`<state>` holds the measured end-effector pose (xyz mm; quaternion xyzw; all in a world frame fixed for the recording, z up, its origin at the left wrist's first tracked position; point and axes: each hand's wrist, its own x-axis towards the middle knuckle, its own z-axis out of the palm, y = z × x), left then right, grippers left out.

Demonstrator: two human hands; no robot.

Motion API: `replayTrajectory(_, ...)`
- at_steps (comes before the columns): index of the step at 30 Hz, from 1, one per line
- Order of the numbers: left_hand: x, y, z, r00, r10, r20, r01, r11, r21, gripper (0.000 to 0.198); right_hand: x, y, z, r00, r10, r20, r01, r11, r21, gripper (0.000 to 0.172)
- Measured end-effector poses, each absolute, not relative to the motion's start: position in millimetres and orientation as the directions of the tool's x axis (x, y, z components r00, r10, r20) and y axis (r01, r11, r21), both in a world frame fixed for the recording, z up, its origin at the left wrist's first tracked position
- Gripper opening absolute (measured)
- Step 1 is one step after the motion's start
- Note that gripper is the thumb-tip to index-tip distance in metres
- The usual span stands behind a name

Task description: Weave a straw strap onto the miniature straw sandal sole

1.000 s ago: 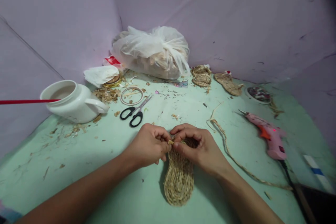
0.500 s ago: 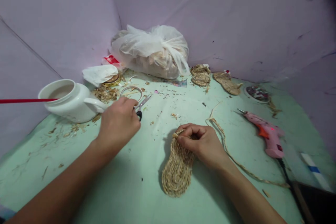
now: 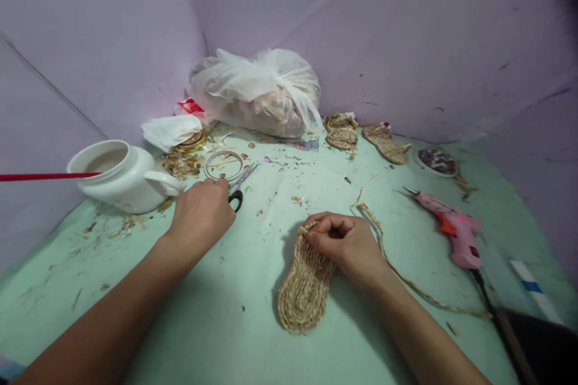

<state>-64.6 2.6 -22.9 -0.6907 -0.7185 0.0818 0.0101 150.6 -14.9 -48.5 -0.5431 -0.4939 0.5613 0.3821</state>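
Observation:
A braided straw sole (image 3: 307, 289) leans up from the table, its narrow end pinched between the thumb and fingers of my right hand (image 3: 345, 246). From near that hand a loose straw braid (image 3: 409, 283) trails off to the right. My left hand (image 3: 203, 210) is back-side up, right beside the scissors (image 3: 241, 183). One black finger loop shows at its edge; the rest of the handle is hidden behind the hand. The fingertips are out of sight, so I cannot tell whether they touch the scissors.
At left stands a white mug (image 3: 124, 183) with a red stick. A tape roll (image 3: 224, 165) lies behind my left hand. A plastic bag (image 3: 259, 93) and straw soles (image 3: 386, 144) sit along the back. A pink glue gun (image 3: 451, 225) lies at right, its light red.
My left hand has drawn slightly back and left, baring more of the scissors' black loop. The right hand keeps its pinch on the sole. The view has shifted a little.

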Motion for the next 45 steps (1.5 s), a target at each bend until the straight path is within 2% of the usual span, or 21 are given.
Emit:
replayTrajectory(5,-65.3,-0.9,-21.0,-0.035,0.992,-0.124,0.996,0.024,-0.086,0.031,151.1,-13.5,-51.7,-0.095,0.961,-0.258,0.09,-0.25,-0.964,0.01)
replayTrajectory(7,-68.8,-1.6,-19.7,-0.058,0.991,-0.124,0.998,0.057,-0.009,0.035,151.8,-12.4,-54.3,-0.088,0.963,-0.255,0.086,-0.248,-0.965,0.01)
replayTrajectory(9,-72.9,-1.6,-18.1,-0.049,0.988,-0.144,0.98,0.076,0.182,0.039,153.3,-11.2,-57.0,-0.084,0.964,-0.251,0.072,-0.246,-0.967,0.011)
replayTrajectory(12,-75.5,-1.6,-14.7,0.039,0.948,-0.316,0.767,0.174,0.617,0.047,156.3,-9.5,-60.4,-0.079,0.967,-0.242,0.04,-0.239,-0.97,0.011)
replayTrajectory(13,-74.8,-2.1,-13.4,0.086,0.918,-0.387,0.658,0.239,0.714,0.05,157.2,-9.1,-61.2,-0.074,0.969,-0.236,0.033,-0.234,-0.972,0.011)
replayTrajectory(15,-71.3,-4.8,-11.1,0.185,0.853,-0.489,0.489,0.351,0.798,0.057,158.5,-8.5,-62.1,-0.061,0.973,-0.221,0.028,-0.22,-0.975,0.011)
replayTrajectory(20,-61.0,-15.8,-14.8,0.287,0.817,-0.5,0.351,0.396,0.849,0.062,159.7,-7.9,-60.9,-0.037,0.978,-0.207,0.034,-0.206,-0.978,0.011)
replayTrajectory(26,-59.1,-15.1,-22.5,0.34,0.749,-0.568,0.164,0.547,0.821,0.047,161.3,-7.2,-60.3,-0.031,0.98,-0.199,0.008,-0.198,-0.98,0.011)
replayTrajectory(29,-55.4,-15.5,-21.0,0.411,0.711,-0.57,0.118,0.579,0.807,0.056,161.6,-7.3,-61.3,-0.035,0.979,-0.199,0.005,-0.199,-0.98,0.011)
replayTrajectory(33,-47.8,-19.0,-18.3,0.328,0.775,-0.54,0.2,0.501,0.842,0.047,161.7,-7.2,-62.9,-0.028,0.982,-0.187,0.01,-0.187,-0.982,0.01)
replayTrajectory(35,-46.3,-20.9,-15.5,0.311,0.808,-0.501,0.31,0.412,0.857,0.038,161.8,-7.0,-62.9,-0.02,0.984,-0.179,0.007,-0.179,-0.984,0.01)
replayTrajectory(39,-49.0,-26.7,-5.3,0.352,0.75,-0.56,0.578,0.296,0.761,0.017,162.2,-6.7,-60.9,-0.022,0.982,-0.186,-0.021,-0.186,-0.982,0.012)
replayTrajectory(45,-48.1,-34.2,2.1,0.475,0.685,-0.552,0.662,0.135,0.738,0.019,162.3,-8.6,-60.8,-0.045,0.988,-0.15,-0.066,-0.153,-0.986,0.01)
